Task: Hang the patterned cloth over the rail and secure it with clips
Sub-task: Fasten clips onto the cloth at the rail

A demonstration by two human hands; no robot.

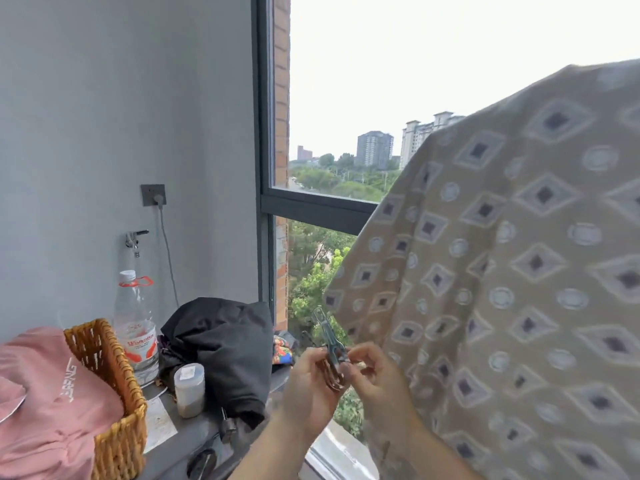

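The patterned cloth (512, 258), beige with purple diamonds and pale circles, hangs draped from the upper right and fills the right half of the view; the rail under it is hidden. In front of its lower left edge, my left hand (310, 388) holds a bunch of clips (334, 370). My right hand (375, 374) pinches one grey-green clip (327, 336) that sticks up from the bunch. Both hands are close together, just left of the cloth and apart from it.
A wicker basket (116, 403) with pink clothing (48, 403) stands at the lower left on a grey ledge (194, 434). Beside it are a water bottle (135, 327), a small jar (189, 389) and a black garment (225, 348). A window (346, 98) lies straight ahead.
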